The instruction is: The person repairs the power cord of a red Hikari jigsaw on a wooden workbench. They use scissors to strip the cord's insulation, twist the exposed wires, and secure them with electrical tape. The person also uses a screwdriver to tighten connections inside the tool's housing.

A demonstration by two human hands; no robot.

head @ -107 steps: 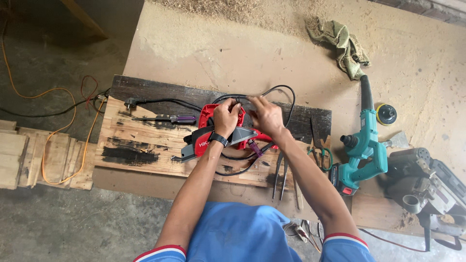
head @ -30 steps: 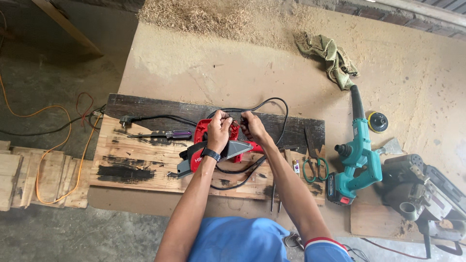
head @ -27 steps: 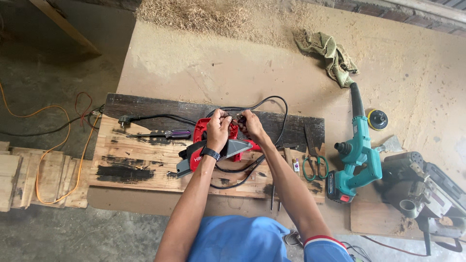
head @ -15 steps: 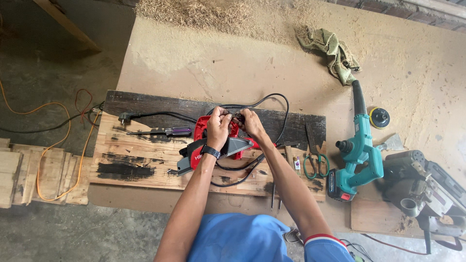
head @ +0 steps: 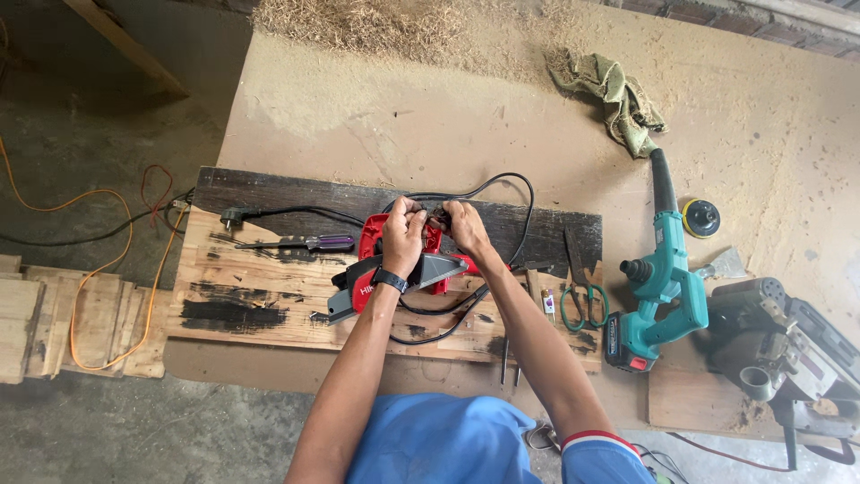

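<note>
Both hands, left hand (head: 405, 235) and right hand (head: 464, 229), fingers pinched on black cord (head: 502, 184) above red power tool (head: 394, 269). Tool on wood pallet board (head: 251, 296); sawdust pile (head: 358, 22) far behind.

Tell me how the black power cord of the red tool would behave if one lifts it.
The black power cord would probably be floppy: it already lies in loose loops over the dark plank. It looks light, but its plug end may swing. It may also tug on the red power tool.
</note>
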